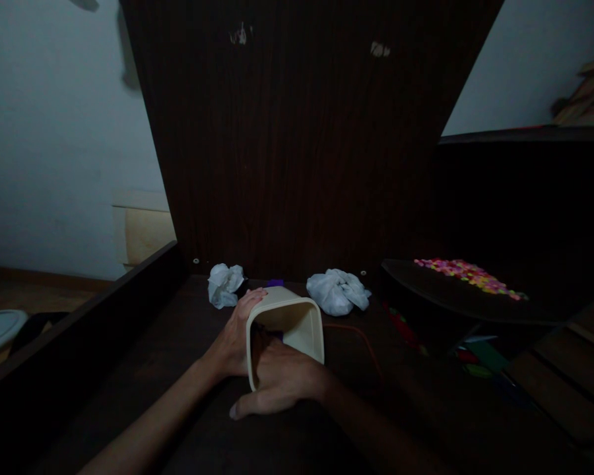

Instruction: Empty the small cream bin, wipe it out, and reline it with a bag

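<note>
A cream-coloured plastic container (299, 320) with a rounded square mouth lies tipped on its side, its opening facing me. My left hand (240, 330) is wrapped round its left side, steadying it. Reaching into the mouth is my right hand (284, 376); the thumb stays outside below the rim and the other fingers are hidden inside. Something dark and purple shows within the container beside those fingers, too little of it to name. I cannot make out whether the right fingers grip anything.
Crumpled whitish plastic bags, one left (225, 285) and one right (337, 290), lie by the dark upright panel (292, 145). A thin orange cord (359, 330) runs to the right. Colourful small pieces (470, 274) cover a curved dark shelf (426, 290). A raised board (103, 303) edges the left.
</note>
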`<state>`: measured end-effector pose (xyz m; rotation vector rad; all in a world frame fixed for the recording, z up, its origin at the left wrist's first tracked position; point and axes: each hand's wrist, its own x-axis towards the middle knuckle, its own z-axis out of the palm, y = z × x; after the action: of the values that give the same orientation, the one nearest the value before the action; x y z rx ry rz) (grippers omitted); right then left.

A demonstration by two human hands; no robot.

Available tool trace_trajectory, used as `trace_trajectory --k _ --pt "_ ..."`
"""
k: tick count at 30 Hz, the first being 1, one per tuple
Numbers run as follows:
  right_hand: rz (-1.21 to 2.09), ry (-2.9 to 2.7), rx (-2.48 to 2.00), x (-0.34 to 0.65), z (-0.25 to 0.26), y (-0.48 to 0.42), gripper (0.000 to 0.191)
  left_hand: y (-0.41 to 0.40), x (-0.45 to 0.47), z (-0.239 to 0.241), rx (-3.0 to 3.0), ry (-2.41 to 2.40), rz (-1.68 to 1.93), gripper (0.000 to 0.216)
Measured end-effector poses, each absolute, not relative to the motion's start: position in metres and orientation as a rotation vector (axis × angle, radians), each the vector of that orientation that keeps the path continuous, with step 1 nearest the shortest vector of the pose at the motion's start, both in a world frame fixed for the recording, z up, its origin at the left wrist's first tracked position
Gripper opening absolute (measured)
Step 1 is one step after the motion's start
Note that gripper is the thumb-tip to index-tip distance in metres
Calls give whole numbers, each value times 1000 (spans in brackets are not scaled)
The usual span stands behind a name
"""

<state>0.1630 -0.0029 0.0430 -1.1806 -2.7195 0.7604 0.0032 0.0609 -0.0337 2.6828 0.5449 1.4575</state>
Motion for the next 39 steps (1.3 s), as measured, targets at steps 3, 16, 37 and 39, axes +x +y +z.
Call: trace_trajectory --k 3,16,37,39 --pt "790 -2748 -1180 167 51 -16 101 62 2 -33 2676 579 1431 112" --pt "624 -2702 -1562 175 39 -70 90 71 -6 -36 2592 489 1424 119" --pt "693 -3034 -1810 160 66 -6 137 68 -1 -32 2662 434 1434 127" --pt "688 -3025 -1822 157 61 1 140 68 -1 -33 2651 425 1429 128"
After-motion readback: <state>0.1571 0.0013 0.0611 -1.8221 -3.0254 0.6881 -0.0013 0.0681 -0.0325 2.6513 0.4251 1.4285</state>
